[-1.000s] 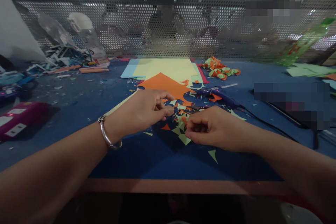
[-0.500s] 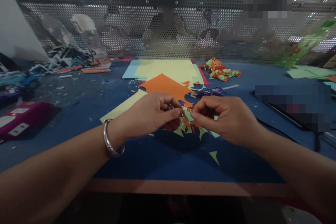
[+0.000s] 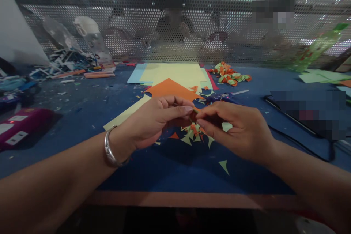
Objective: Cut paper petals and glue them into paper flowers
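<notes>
**Pinching low over paper scraps**

Head view: Grips a small greenish piece between the fingertips of the left hand and the right hand, with both thumbs and forefingers pinched closed on it and other fingers curled. Keeps the piece just above the scraps, too small and dim to tell its material or full outline. Wears a smooth, shiny silver bangle at the left wrist.

Shows beneath, on the flat, dark blue tabletop, pointed and curved offcuts in pale green and orange, plus one slim green triangle nearer the front edge. Reveals behind the fingers a flat orange sheet, straight along its far corner and scooped into rounded bites on the right. Includes beyond it overlapping smooth sheets in pale yellow, light blue and red.

Adds right of these a heap of curled orange-and-green paper pieces, crinkled and petal-like, and, nearer, a blue glue gun, partly hidden by the right hand. Ends at the back with a metal screen perforated with round holes.
</notes>
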A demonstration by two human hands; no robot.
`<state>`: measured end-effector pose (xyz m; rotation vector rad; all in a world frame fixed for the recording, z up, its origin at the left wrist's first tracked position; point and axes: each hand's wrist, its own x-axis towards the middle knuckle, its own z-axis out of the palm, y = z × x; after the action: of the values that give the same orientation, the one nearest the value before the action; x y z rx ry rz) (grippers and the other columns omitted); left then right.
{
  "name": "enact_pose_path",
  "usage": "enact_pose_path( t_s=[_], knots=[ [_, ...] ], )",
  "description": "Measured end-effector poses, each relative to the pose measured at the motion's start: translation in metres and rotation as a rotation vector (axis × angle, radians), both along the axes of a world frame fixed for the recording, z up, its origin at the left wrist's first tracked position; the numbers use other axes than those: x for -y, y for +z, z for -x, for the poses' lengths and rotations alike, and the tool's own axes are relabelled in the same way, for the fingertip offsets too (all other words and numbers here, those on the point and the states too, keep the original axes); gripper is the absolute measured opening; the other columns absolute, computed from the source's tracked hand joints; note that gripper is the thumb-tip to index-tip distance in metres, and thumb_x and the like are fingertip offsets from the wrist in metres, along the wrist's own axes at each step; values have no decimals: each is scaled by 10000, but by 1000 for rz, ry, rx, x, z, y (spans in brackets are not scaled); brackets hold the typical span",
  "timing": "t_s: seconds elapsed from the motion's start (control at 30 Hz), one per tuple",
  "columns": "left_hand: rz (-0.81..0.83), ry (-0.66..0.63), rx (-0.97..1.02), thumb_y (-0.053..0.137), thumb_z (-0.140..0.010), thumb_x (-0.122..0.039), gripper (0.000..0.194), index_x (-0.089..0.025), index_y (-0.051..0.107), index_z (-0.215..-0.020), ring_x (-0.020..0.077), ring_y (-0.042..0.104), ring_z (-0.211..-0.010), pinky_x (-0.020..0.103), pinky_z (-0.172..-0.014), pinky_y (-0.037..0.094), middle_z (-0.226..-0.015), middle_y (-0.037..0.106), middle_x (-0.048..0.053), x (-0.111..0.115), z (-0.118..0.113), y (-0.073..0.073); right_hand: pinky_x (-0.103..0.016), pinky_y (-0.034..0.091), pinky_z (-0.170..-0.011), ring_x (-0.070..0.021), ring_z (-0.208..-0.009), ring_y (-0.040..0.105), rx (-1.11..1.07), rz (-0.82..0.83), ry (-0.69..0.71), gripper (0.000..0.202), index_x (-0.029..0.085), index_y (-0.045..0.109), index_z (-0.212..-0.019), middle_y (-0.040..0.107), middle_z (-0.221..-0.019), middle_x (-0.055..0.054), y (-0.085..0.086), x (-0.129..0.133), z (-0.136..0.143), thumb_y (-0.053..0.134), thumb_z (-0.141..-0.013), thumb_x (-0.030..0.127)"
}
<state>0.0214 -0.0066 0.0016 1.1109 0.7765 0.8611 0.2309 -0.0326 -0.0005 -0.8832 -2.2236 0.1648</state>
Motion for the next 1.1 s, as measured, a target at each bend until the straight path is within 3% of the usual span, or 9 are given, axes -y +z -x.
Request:
enact_pose_path(
  t_s=[0.4,0.7,1.1],
  knots=[
    [-152,9,-57,777,-835,-229,130,-118,717,-864,116,662,-802,244,-803,528,-841,702,26,1,2,-1,-182,483,-585,-74,-628,608,-126,126,-52,63,176,696,-967,710,-792,10,0,-1,0,648,-927,174],
    [-131,-15,-46,793,-800,-193,113,-126,723,-857,128,672,-822,241,-790,514,-844,714,34,-1,3,-1,-189,476,-534,-77,-583,598,-163,252,-38,80,182,697,-952,695,-743,12,-2,-5,0,677,-922,254],
    [-83,-66,-39,784,-795,-179,99,-139,710,-848,147,682,-851,265,-798,511,-860,718,36,-1,3,1,-182,494,-551,-75,-603,617,-177,298,-7,59,181,696,-909,690,-746,16,1,-4,1,673,-919,235]
  ],
)
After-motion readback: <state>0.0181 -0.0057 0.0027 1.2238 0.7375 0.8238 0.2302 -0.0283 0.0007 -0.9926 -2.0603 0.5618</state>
